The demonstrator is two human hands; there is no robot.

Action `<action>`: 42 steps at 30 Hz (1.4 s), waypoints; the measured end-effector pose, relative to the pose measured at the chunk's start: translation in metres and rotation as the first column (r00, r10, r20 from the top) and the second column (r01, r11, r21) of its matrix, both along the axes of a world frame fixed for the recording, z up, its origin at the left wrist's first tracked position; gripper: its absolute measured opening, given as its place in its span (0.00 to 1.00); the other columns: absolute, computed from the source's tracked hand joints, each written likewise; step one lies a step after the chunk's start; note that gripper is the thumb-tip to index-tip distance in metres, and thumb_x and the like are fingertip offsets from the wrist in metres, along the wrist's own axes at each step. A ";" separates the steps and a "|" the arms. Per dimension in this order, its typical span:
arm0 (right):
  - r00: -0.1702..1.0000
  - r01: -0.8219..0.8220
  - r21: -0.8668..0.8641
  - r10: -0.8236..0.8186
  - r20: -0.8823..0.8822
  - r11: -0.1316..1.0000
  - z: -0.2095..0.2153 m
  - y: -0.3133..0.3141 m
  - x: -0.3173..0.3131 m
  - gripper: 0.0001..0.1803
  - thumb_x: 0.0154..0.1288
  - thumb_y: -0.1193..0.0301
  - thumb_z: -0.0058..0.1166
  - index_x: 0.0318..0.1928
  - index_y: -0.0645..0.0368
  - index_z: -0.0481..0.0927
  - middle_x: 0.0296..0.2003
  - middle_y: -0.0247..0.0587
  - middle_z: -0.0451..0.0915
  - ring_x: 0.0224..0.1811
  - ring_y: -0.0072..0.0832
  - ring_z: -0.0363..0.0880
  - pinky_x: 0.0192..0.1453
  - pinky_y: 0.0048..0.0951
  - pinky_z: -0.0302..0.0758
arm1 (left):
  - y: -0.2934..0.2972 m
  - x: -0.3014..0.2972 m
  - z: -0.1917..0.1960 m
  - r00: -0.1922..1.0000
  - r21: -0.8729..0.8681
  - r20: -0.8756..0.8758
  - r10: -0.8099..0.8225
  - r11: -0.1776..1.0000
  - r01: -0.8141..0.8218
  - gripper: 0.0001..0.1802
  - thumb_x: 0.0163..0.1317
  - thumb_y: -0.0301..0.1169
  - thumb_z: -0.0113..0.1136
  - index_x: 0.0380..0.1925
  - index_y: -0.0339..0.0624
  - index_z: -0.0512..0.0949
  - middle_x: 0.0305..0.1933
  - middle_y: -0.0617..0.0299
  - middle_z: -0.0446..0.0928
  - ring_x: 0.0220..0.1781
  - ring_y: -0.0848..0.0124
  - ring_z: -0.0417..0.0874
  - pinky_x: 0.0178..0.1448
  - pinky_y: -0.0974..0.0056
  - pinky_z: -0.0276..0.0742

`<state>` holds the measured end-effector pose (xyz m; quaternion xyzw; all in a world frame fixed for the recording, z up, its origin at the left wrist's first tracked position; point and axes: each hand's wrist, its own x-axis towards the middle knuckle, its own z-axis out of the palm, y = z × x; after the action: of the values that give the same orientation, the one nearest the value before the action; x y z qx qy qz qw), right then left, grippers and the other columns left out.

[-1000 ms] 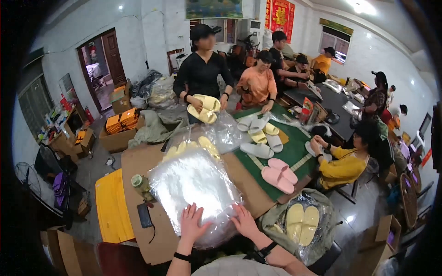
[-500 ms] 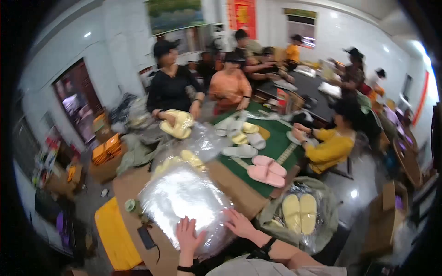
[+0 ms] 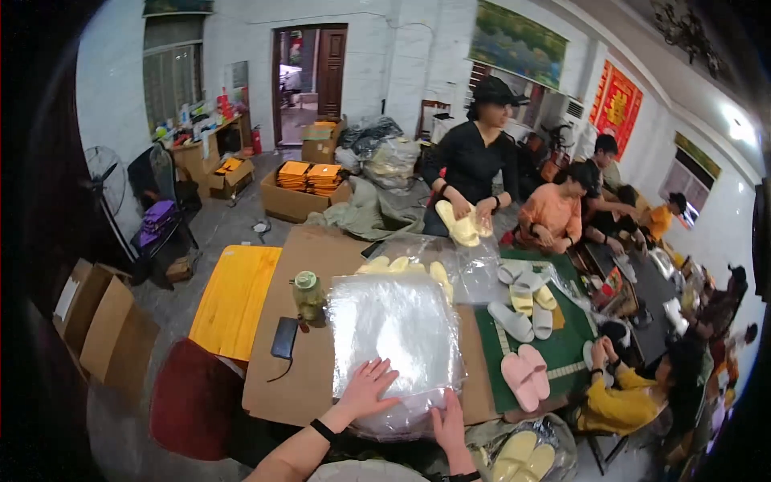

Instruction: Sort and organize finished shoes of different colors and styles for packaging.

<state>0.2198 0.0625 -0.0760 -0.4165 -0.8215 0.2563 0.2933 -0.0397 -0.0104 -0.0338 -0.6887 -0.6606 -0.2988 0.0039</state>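
A stack of clear plastic bags [image 3: 395, 321] lies on the cardboard-covered table before me. My left hand [image 3: 369, 394] rests flat on its near part, fingers outstretched and thumb apart. At the stack's near right corner, my right hand [image 3: 450, 424] touches the plastic with its fingers extended and the thumb held away. Neither hand grips anything that I can see. Pale yellow slippers [image 3: 440, 277] lie behind the stack, partly hidden by it. On the left stand a green bottle [image 3: 307, 296] and a black phone-like device [image 3: 283, 337] with a short cord.
Grey slippers [image 3: 511, 321] and pink slippers [image 3: 526, 376] lie on a green mat [image 3: 491, 353]. A bag of yellow slippers [image 3: 522, 459] sits low at right. Across the table, a person in black [image 3: 474, 157] holds yellow slippers. A yellow stool [image 3: 234, 301] stands left.
My view has swung left, so the scene sits farther right and more of the left side shows. Both hands are still on the plastic bags.
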 end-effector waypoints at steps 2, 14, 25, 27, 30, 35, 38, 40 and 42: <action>0.997 0.023 -0.031 -0.025 -0.078 0.999 0.000 0.002 0.010 0.35 0.69 0.62 0.53 0.72 0.59 0.58 0.66 0.63 0.64 0.66 0.59 0.65 0.67 0.50 0.65 | 0.012 0.007 -0.003 0.998 -0.008 -0.018 -0.059 0.998 0.059 0.35 0.59 0.59 0.59 0.60 0.49 0.76 0.69 0.47 0.68 0.71 0.47 0.66 0.75 0.44 0.56; 0.987 0.013 0.040 -0.007 -0.162 0.999 0.007 0.024 0.042 0.31 0.67 0.56 0.57 0.67 0.53 0.70 0.64 0.52 0.69 0.64 0.49 0.69 0.67 0.43 0.67 | 0.010 0.002 -0.002 0.999 -0.035 -0.030 -0.018 0.999 0.017 0.35 0.50 0.53 0.71 0.55 0.46 0.78 0.69 0.49 0.68 0.72 0.47 0.64 0.75 0.41 0.54; 0.774 0.619 -0.137 -0.630 -0.058 0.773 -0.090 0.126 0.188 0.31 0.59 0.62 0.62 0.60 0.63 0.72 0.55 0.55 0.74 0.58 0.53 0.72 0.62 0.46 0.71 | 0.003 0.005 0.008 1.000 -0.150 0.009 -0.005 0.989 0.006 0.35 0.51 0.51 0.70 0.56 0.41 0.79 0.70 0.47 0.68 0.74 0.46 0.62 0.75 0.43 0.53; 0.745 0.667 -0.132 -0.663 0.080 0.734 -0.093 0.157 0.205 0.33 0.58 0.62 0.63 0.61 0.65 0.72 0.58 0.58 0.73 0.60 0.53 0.71 0.63 0.47 0.71 | -0.001 0.003 0.006 1.000 -0.135 0.004 0.022 0.991 -0.021 0.36 0.49 0.49 0.72 0.56 0.41 0.78 0.71 0.46 0.67 0.73 0.46 0.63 0.74 0.43 0.53; 0.686 0.728 -0.145 -0.708 0.169 0.670 -0.106 0.200 0.233 0.38 0.55 0.59 0.65 0.62 0.67 0.70 0.63 0.60 0.69 0.65 0.53 0.68 0.68 0.48 0.68 | 0.007 0.009 0.008 0.999 -0.140 -0.044 -0.009 0.990 0.003 0.36 0.49 0.47 0.72 0.58 0.42 0.77 0.71 0.46 0.67 0.74 0.47 0.63 0.74 0.44 0.54; 0.639 0.754 -0.184 -0.641 0.425 0.630 -0.125 0.259 0.239 0.49 0.52 0.55 0.67 0.69 0.67 0.61 0.68 0.62 0.61 0.71 0.53 0.60 0.71 0.48 0.65 | 0.009 0.009 0.012 0.996 -0.173 -0.089 0.012 0.985 -0.028 0.36 0.50 0.49 0.72 0.56 0.41 0.77 0.70 0.46 0.67 0.73 0.46 0.64 0.74 0.42 0.54; 0.646 0.746 -0.175 -0.636 0.422 0.642 -0.133 0.281 0.230 0.49 0.53 0.55 0.66 0.69 0.67 0.60 0.68 0.62 0.62 0.72 0.52 0.60 0.72 0.48 0.64 | 0.008 0.006 0.007 0.994 -0.156 -0.107 0.013 0.987 -0.029 0.37 0.49 0.49 0.71 0.57 0.42 0.76 0.70 0.46 0.67 0.73 0.47 0.64 0.73 0.43 0.54; 0.697 0.710 -0.250 -0.609 0.378 0.658 -0.132 0.290 0.220 0.45 0.54 0.57 0.65 0.68 0.65 0.62 0.66 0.60 0.64 0.71 0.51 0.60 0.73 0.47 0.62 | 0.007 0.006 0.009 0.994 -0.164 -0.105 -0.017 0.986 -0.001 0.37 0.49 0.48 0.71 0.58 0.43 0.76 0.71 0.46 0.66 0.73 0.47 0.64 0.73 0.43 0.54; 0.773 0.634 -0.387 -0.566 0.288 0.669 -0.132 0.295 0.211 0.38 0.57 0.59 0.61 0.65 0.61 0.65 0.64 0.57 0.68 0.71 0.50 0.61 0.75 0.47 0.59 | 0.009 0.008 0.009 0.995 -0.178 -0.097 -0.006 0.984 -0.011 0.37 0.48 0.49 0.71 0.58 0.44 0.76 0.71 0.47 0.66 0.73 0.47 0.64 0.73 0.43 0.54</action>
<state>0.4306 0.3574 -0.2085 -0.7382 -0.5710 0.3026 0.1933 -0.0313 -0.0014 -0.0246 -0.6991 -0.6847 -0.2043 -0.0253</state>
